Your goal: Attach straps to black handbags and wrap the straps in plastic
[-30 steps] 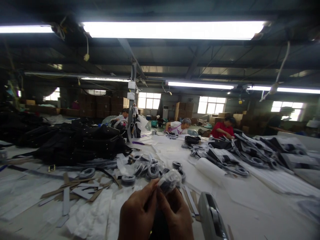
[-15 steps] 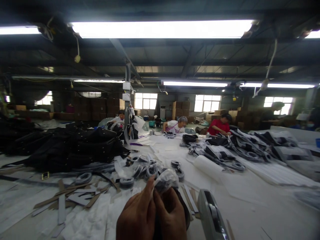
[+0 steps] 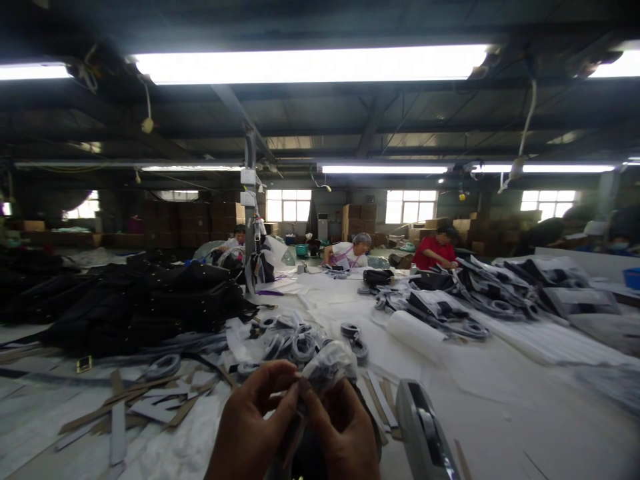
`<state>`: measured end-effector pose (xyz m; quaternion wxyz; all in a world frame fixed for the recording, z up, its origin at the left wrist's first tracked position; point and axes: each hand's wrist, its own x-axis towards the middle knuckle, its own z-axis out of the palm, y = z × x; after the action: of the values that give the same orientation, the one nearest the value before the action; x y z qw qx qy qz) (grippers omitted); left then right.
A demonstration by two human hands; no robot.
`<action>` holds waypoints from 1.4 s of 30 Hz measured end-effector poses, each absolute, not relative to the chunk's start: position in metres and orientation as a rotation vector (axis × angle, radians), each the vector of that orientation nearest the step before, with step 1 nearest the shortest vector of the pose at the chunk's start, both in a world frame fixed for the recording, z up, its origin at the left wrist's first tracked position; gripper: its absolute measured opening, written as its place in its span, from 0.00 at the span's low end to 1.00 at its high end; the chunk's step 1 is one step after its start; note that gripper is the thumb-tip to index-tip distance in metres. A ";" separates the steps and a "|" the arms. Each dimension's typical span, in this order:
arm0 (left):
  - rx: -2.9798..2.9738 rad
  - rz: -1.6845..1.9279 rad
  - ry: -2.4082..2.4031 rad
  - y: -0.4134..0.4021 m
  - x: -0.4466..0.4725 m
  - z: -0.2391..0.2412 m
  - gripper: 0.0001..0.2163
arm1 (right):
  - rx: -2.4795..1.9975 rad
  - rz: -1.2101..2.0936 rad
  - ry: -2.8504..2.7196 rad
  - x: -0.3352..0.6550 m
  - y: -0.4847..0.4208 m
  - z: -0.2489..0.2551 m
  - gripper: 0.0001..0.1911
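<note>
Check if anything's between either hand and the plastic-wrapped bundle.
Nothing visible is. The right hand holds the plastic-wrapped bundle; the left hand is at its near left edge. The coils lie beyond and the grey tape dispenser to the right, neither in between.

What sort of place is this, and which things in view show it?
Probably a factory workshop: a large worktable holds a heap of black goods, a person in red bends over work farther back, and cardboard boxes stand stacked behind.
</note>
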<state>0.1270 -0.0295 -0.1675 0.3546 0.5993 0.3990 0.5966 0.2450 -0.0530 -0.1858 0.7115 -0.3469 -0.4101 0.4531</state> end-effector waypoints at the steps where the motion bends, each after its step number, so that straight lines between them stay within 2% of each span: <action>1: 1.625 1.532 1.072 -0.029 0.126 -0.168 0.10 | -0.780 0.996 -0.909 0.245 -0.053 -0.187 0.23; 7: 2.294 1.718 1.463 -0.029 0.125 -0.179 0.07 | -0.805 0.934 -0.905 0.243 -0.049 -0.195 0.23; 12: 2.673 1.815 1.389 -0.035 0.129 -0.194 0.15 | -0.809 0.888 -0.864 0.240 -0.046 -0.200 0.23; 16: 2.733 1.780 1.315 -0.044 0.134 -0.205 0.23 | -0.843 0.843 -0.868 0.243 -0.044 -0.204 0.24; 22: 2.699 1.747 1.259 -0.048 0.136 -0.208 0.26 | -0.877 0.744 -1.049 0.251 -0.051 -0.204 0.27; 28: 2.599 1.681 1.132 -0.048 0.127 -0.202 0.26 | -0.835 0.895 -1.029 0.251 -0.056 -0.198 0.25; 32: 2.144 1.583 1.203 -0.042 0.120 -0.182 0.18 | -0.799 1.054 -1.058 0.265 -0.057 -0.194 0.21; 37: 1.721 1.221 0.994 -0.030 0.121 -0.159 0.19 | -0.749 1.156 -1.129 0.282 -0.058 -0.191 0.18; 42: 1.528 1.067 0.807 -0.026 0.128 -0.159 0.19 | -0.801 1.072 -1.062 0.286 -0.055 -0.200 0.15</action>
<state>0.1281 -0.0256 -0.1592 0.5273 0.6393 0.3377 0.4463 0.2856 -0.0549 -0.1998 0.6568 -0.3534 -0.4689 0.4731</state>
